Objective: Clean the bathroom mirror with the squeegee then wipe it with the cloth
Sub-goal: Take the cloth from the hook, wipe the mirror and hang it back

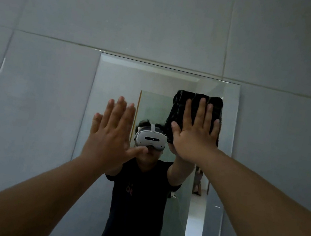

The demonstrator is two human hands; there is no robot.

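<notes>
Flatly, cloth (196,112) under right hand (194,136), mirror (176,84)

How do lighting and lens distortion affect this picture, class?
Head view: dim and grey overall; the brightest patch is the doorway reflected in the mirror; the cloth under the right hand shows little detail; the wide lens bends the tile lines; the left hand is sharp.

Home bathroom; tiled wall (167,17); mirror (115,82)
</notes>
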